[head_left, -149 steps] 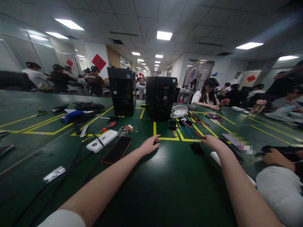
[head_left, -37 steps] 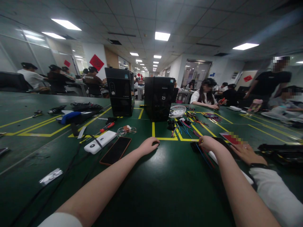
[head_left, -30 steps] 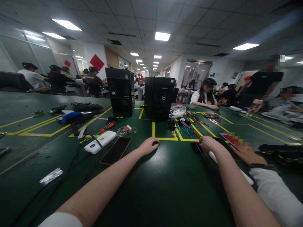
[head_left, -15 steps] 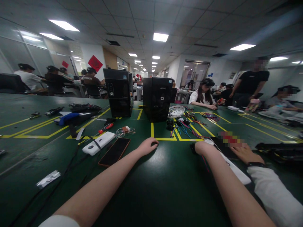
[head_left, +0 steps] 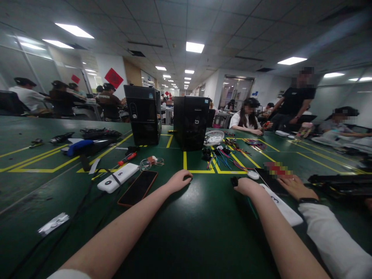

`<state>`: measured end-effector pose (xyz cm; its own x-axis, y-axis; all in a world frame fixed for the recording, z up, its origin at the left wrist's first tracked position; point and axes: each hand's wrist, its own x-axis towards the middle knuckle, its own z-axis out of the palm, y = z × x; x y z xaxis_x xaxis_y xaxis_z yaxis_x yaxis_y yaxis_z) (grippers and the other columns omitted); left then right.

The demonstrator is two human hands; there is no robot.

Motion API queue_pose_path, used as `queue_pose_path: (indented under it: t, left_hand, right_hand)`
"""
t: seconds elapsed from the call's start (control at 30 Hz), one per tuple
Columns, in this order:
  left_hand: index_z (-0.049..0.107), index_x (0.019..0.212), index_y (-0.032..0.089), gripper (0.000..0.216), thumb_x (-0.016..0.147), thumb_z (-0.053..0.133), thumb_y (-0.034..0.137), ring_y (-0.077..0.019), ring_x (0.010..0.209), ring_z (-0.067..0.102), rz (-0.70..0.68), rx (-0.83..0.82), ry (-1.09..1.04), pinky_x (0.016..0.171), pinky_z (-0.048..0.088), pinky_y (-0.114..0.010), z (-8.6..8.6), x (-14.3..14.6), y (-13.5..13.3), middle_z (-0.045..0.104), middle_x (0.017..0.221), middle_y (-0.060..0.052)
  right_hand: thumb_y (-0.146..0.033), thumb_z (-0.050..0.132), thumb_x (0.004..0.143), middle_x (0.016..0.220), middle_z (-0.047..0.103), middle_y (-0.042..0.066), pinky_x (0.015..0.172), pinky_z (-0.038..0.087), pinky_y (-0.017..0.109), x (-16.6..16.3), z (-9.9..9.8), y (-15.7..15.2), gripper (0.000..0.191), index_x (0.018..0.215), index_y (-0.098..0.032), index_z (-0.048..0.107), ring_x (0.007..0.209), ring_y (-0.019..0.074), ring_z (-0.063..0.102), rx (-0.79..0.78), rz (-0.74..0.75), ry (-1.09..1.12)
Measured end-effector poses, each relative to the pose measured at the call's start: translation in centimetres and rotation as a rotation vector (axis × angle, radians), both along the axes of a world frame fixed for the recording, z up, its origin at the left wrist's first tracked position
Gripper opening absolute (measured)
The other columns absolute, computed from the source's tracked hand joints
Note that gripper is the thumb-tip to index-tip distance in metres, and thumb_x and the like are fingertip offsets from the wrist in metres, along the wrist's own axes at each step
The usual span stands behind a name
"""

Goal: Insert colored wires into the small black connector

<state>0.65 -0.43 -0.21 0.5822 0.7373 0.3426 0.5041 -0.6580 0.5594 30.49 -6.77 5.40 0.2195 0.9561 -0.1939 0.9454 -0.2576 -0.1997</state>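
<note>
My left hand (head_left: 180, 180) rests on the green table (head_left: 203, 232) with its fingers curled under and nothing seen in it. A dark phone (head_left: 138, 188) and a white power bank (head_left: 117, 178) lie to its left. My right hand (head_left: 246, 186) is closed on a small black connector (head_left: 234, 181); thin coloured wires trail from it beneath my wrist. Beyond it, a bundle of coloured wires (head_left: 223, 159) lies on the yellow floor-tape lines.
Two black computer towers (head_left: 142, 116) (head_left: 192, 122) stand at mid-table, a white basket (head_left: 213, 136) beside them. A co-worker's hand (head_left: 293, 186) lies at my right, by a second white power bank (head_left: 283, 207). A red screwdriver (head_left: 127, 157) and tools lie left. Other people sit around.
My right hand has drawn back toward me with the black connector and its wires. My left hand has stayed put. A standing person at the right has walked leftward.
</note>
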Motion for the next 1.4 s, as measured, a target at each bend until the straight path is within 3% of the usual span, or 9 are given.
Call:
queue_pose_path:
  t: [0.1,0.2,0.3,0.43,0.53,0.73,0.97,1.2,1.4]
  left_hand:
    - [0.063,0.094,0.018,0.02,0.081,0.049,0.023,-0.0182,0.096,0.055,0.004,-0.002,0.006,0.091,0.041,-0.031,0.2,0.0,-0.2,0.062,0.1,-0.005]
    - [0.062,0.096,0.018,0.021,0.082,0.048,0.024,-0.0182,0.097,0.055,0.008,-0.018,0.011,0.09,0.042,-0.031,0.4,-0.1,-0.3,0.061,0.101,-0.005]
    - [0.063,0.096,0.018,0.021,0.081,0.049,0.025,-0.0184,0.096,0.055,0.014,-0.019,-0.001,0.09,0.042,-0.031,0.4,0.0,-0.3,0.062,0.101,-0.005]
    - [0.061,0.1,0.017,0.025,0.082,0.048,0.028,-0.0182,0.095,0.056,0.054,-0.055,-0.042,0.088,0.043,-0.029,0.1,0.2,-0.1,0.062,0.101,-0.006]
    - [0.059,0.103,0.015,0.029,0.087,0.04,0.031,-0.0177,0.098,0.055,0.115,-0.056,-0.095,0.09,0.041,-0.028,0.0,0.4,0.3,0.062,0.104,-0.007]
    - [0.06,0.096,0.017,0.039,0.092,0.025,0.031,-0.0178,0.093,0.058,0.295,-0.094,-0.073,0.084,0.043,-0.028,-0.1,0.2,0.7,0.064,0.098,-0.006]
    - [0.059,0.094,0.019,0.034,0.09,0.027,0.029,-0.0196,0.097,0.056,0.462,-0.048,0.035,0.09,0.038,-0.035,-0.2,0.0,0.9,0.064,0.101,-0.005]
    - [0.06,0.091,0.02,0.036,0.091,0.026,0.034,-0.022,0.097,0.055,0.461,0.014,0.151,0.095,0.031,-0.045,-0.3,0.3,0.5,0.063,0.1,-0.006]
    - [0.051,0.112,0.021,0.038,0.092,0.02,0.028,-0.022,0.11,0.049,0.449,-0.014,0.159,0.102,0.02,-0.051,-0.6,0.5,0.5,0.057,0.115,-0.007]
  right_hand:
    - [-0.028,0.056,0.076,0.089,0.064,0.016,0.075,0.044,0.033,-0.8,1.3,-0.6,0.018,0.079,-0.014,0.067,0.087,0.0255,0.06,-0.141,0.03,-0.192]
    - [-0.031,0.051,0.079,0.096,0.063,0.016,0.073,0.044,0.03,-1.4,1.5,-0.5,0.027,0.089,-0.011,0.067,0.087,0.0234,0.06,-0.134,0.042,-0.244]
    - [-0.036,0.049,0.079,0.108,0.057,0.017,0.073,0.044,0.033,-2.7,0.4,0.0,0.036,0.103,-0.011,0.062,0.093,0.0261,0.058,-0.059,0.037,-0.263]
    - [-0.034,0.049,0.08,0.116,0.053,0.015,0.08,0.041,0.039,-6.4,-2.5,0.2,0.044,0.12,-0.018,0.05,0.103,0.0277,0.052,0.238,0.204,-0.23]
    - [-0.029,0.052,0.078,0.13,0.043,0.015,0.098,0.025,0.047,-10.1,-4.9,0.0,0.05,0.126,-0.017,0.044,0.12,0.0285,0.037,0.536,0.363,-0.261]
    - [-0.027,0.047,0.082,0.127,0.046,0.012,0.103,0.016,0.048,-14.6,-6.3,0.6,0.038,0.119,-0.018,0.048,0.122,0.0251,0.034,0.768,0.55,-0.188]
    - [-0.024,0.048,0.082,0.12,0.051,0.01,0.105,0.016,0.046,-15.5,-5.4,1.7,0.031,0.111,-0.018,0.053,0.117,0.0226,0.038,0.834,0.594,-0.148]
    - [-0.023,0.052,0.078,0.111,0.053,0.009,0.101,0.025,0.041,-15.1,-5.4,1.3,0.029,0.107,-0.017,0.055,0.11,0.0214,0.041,0.822,0.613,-0.098]
    - [-0.021,0.053,0.077,0.111,0.053,0.01,0.101,0.025,0.042,-15.3,-5.5,1.3,0.03,0.107,-0.016,0.054,0.11,0.0223,0.041,0.816,0.617,-0.118]
